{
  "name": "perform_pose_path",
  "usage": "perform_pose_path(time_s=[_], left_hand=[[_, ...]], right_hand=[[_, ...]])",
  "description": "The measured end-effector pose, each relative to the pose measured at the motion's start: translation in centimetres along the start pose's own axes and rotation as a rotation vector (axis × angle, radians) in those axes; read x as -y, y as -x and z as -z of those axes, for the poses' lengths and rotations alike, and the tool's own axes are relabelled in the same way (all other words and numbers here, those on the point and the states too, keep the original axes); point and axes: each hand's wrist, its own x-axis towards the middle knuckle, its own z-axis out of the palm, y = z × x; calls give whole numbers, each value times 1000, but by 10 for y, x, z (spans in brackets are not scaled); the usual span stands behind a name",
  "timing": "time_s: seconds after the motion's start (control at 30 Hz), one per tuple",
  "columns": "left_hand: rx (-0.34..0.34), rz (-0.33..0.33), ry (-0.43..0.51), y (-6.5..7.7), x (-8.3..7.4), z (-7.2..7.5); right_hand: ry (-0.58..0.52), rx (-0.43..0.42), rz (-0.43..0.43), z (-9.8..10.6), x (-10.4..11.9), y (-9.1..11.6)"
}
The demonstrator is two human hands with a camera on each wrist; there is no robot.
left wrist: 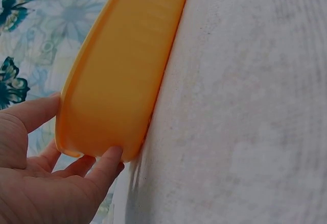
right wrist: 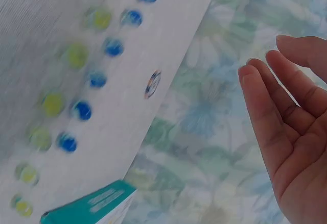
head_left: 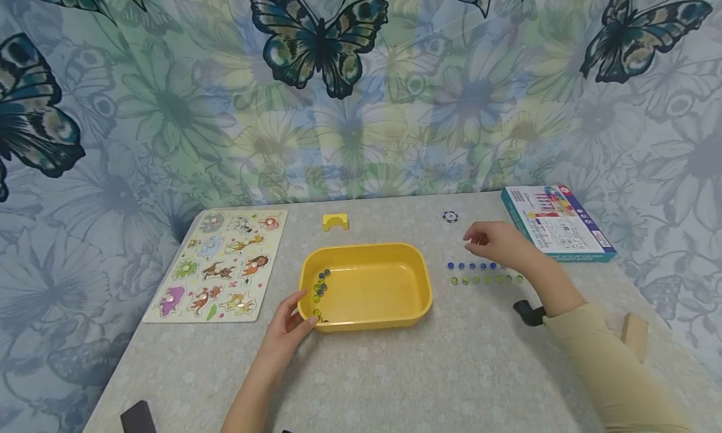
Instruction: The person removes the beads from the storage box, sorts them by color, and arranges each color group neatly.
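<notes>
My left hand [head_left: 286,323] grips the left end of a yellow plastic tray [head_left: 366,319], thumb at the rim. In the left wrist view its fingers [left wrist: 104,168] touch the tray's outer wall [left wrist: 117,81]. Blue and yellow-green marbles [head_left: 319,289] lie inside the tray along its left side. My right hand [head_left: 496,242] hovers over the table, just behind two rows of marbles. One row is blue marbles [head_left: 472,266], the nearer one yellow-green marbles [head_left: 476,281]. In the right wrist view that hand [right wrist: 291,112] has loosely bent fingers and holds nothing.
An animal puzzle board [head_left: 217,267] lies at the left. A yellow arch block [head_left: 335,222] and a round chip [head_left: 450,217] sit at the back. At the right are a teal-edged box [head_left: 558,223], a black object [head_left: 528,313] and a wooden block [head_left: 635,336].
</notes>
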Motion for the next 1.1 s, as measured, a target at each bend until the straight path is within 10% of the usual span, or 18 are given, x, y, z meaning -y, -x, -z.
perform_pose_path(time_s=[0.67,1.1], left_hand=[[-6,0,5,-2,1,1],[0,-4,10,-2,3,2]], right_hand=[[-58,253,312,-90,106,-34],[-31,345,337,-151,154,-50]])
